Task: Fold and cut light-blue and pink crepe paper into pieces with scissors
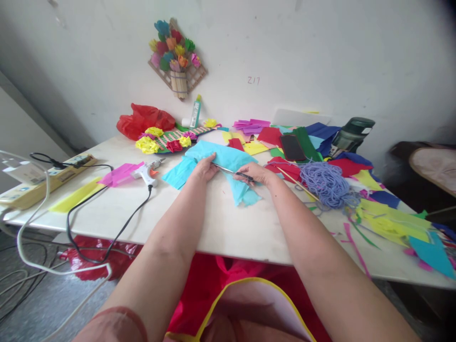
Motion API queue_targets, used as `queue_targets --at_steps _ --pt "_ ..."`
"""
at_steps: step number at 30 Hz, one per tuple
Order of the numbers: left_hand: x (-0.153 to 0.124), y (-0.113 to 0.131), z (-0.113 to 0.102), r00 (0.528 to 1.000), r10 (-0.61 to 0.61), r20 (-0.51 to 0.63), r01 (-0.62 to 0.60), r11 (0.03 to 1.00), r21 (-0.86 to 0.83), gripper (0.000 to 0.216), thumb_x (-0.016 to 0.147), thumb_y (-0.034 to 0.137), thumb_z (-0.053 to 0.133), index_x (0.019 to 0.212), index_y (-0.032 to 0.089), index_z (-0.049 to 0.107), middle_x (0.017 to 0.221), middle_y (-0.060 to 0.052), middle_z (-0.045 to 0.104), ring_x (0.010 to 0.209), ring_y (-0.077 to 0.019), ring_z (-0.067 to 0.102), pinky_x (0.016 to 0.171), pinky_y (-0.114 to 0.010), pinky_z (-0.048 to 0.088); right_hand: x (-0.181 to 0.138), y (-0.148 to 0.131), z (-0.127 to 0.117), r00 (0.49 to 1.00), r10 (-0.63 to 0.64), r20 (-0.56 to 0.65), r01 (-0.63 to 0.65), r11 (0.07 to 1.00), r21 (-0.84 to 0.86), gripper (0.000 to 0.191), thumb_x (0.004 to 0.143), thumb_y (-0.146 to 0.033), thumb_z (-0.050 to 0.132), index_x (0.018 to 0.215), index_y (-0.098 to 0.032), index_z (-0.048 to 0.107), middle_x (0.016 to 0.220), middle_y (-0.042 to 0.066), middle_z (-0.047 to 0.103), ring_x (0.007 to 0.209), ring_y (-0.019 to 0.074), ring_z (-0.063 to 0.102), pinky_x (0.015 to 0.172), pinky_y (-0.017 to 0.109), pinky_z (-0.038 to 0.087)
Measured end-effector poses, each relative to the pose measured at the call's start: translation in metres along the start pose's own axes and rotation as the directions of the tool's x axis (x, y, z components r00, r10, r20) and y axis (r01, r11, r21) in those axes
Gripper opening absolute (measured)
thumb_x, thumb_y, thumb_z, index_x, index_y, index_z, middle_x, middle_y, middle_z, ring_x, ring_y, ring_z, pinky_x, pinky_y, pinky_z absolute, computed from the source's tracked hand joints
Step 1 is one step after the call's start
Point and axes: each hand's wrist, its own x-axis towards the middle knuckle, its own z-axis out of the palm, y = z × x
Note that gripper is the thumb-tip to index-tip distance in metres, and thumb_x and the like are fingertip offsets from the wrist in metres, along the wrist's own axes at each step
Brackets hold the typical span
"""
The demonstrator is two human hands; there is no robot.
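A sheet of light blue crepe paper [221, 151] lies across the middle of the white table [242, 232], with a loose flap hanging toward me. My left hand [205, 168] is closed on its near edge, thumb on top. My right hand [258, 173] grips the dark handle of what look like scissors [228, 170], seen edge-on. Their silver blades point left along the paper's edge and reach close to my left fingers. Another folded blue piece [179, 172] sits left of my left hand.
At left are a glue gun [147, 174] with its cord and a power strip [46, 178]. Behind the paper lies a flower-decorated craft [174, 140]. To the right are a phone [292, 147], purple yarn [326, 183], a dark bottle [352, 135] and coloured paper scraps [388, 218].
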Motion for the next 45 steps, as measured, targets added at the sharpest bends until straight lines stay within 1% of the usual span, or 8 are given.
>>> queue_targets --at_steps 11,16,27,33,35,38,41,45 --pt "0.004 0.001 -0.003 0.997 0.082 0.009 -0.082 0.997 -0.017 0.017 0.078 0.016 0.057 0.095 0.018 0.058 0.088 -0.004 0.067 0.088 -0.0175 0.063 0.085 -0.034 0.050 -0.011 -0.001 -0.008 0.982 0.096 0.164 -0.087 0.994 -0.061 0.047 0.058 -0.048 0.071 0.086 -0.011 0.064 0.045 -0.004 0.051 0.034 0.0047 0.041 0.034 0.018 0.032" --pt "0.005 0.003 -0.004 0.983 0.180 0.032 -0.177 0.982 -0.065 0.022 0.080 0.017 0.057 0.101 0.018 0.056 0.088 -0.003 0.068 0.088 -0.0158 0.063 0.082 -0.031 0.050 -0.018 -0.011 -0.013 0.973 0.136 0.186 -0.113 0.985 -0.130 0.043 0.055 -0.047 0.074 0.078 -0.012 0.064 0.044 -0.005 0.051 0.035 0.0045 0.041 0.037 0.018 0.034" --pt "0.002 0.013 0.000 0.990 0.120 -0.077 -0.123 0.992 -0.039 0.019 0.089 0.025 0.042 0.101 0.023 0.055 0.079 0.001 0.068 0.083 -0.0117 0.063 0.078 -0.025 0.049 -0.045 -0.018 -0.042 0.977 0.211 -0.014 -0.210 0.962 -0.174 0.045 0.053 -0.055 0.072 0.064 -0.012 0.062 0.048 0.001 0.058 0.035 0.0070 0.046 0.036 0.020 0.036" --pt "0.002 0.017 0.000 0.989 0.139 -0.052 -0.145 0.981 -0.129 0.019 0.089 0.024 0.040 0.101 0.021 0.054 0.080 -0.001 0.068 0.075 -0.0111 0.064 0.076 -0.028 0.052 -0.030 -0.045 -0.006 0.940 0.224 0.256 -0.173 0.963 -0.207 0.049 0.052 -0.058 0.071 0.061 -0.013 0.054 0.052 0.003 0.062 0.036 0.0085 0.051 0.033 0.018 0.035" --pt "0.001 0.018 0.001 0.989 0.143 -0.041 -0.147 0.980 -0.134 0.018 0.088 0.025 0.042 0.100 0.020 0.055 0.082 -0.002 0.068 0.075 -0.0116 0.065 0.075 -0.028 0.052 -0.023 -0.048 0.004 0.897 0.321 0.304 -0.250 0.935 -0.251 0.047 0.050 -0.053 0.074 0.064 -0.013 0.053 0.051 0.002 0.061 0.037 0.0097 0.053 0.036 0.019 0.039" --pt "-0.001 0.017 0.002 0.988 0.155 -0.020 -0.157 0.976 -0.148 0.017 0.087 0.025 0.045 0.099 0.018 0.055 0.085 -0.003 0.068 0.078 -0.0123 0.065 0.077 -0.029 0.052 -0.021 -0.045 0.003 0.885 0.409 0.220 -0.327 0.885 -0.331 0.038 0.055 -0.044 0.075 0.062 -0.013 0.054 0.047 0.001 0.059 0.037 0.0109 0.053 0.038 0.021 0.041" --pt "-0.002 0.017 0.004 0.989 0.149 -0.017 -0.149 0.977 -0.149 0.018 0.087 0.025 0.045 0.099 0.018 0.056 0.087 -0.003 0.068 0.079 -0.0122 0.065 0.078 -0.029 0.052 -0.027 -0.036 -0.013 0.882 0.470 -0.025 -0.437 0.800 -0.410 0.029 0.063 -0.037 0.069 0.054 -0.013 0.055 0.043 0.003 0.057 0.037 0.0119 0.052 0.039 0.023 0.041" --pt "-0.001 0.016 0.004 0.993 0.120 -0.008 -0.120 0.984 -0.135 0.019 0.086 0.026 0.046 0.102 0.019 0.056 0.086 -0.003 0.068 0.075 -0.0121 0.065 0.074 -0.027 0.053 -0.032 -0.023 -0.033 0.842 0.433 -0.321 -0.538 0.707 -0.458 0.019 0.055 -0.024 0.072 0.049 -0.015 0.057 0.039 0.004 0.053 0.041 0.0174 0.054 0.041 0.027 0.040"
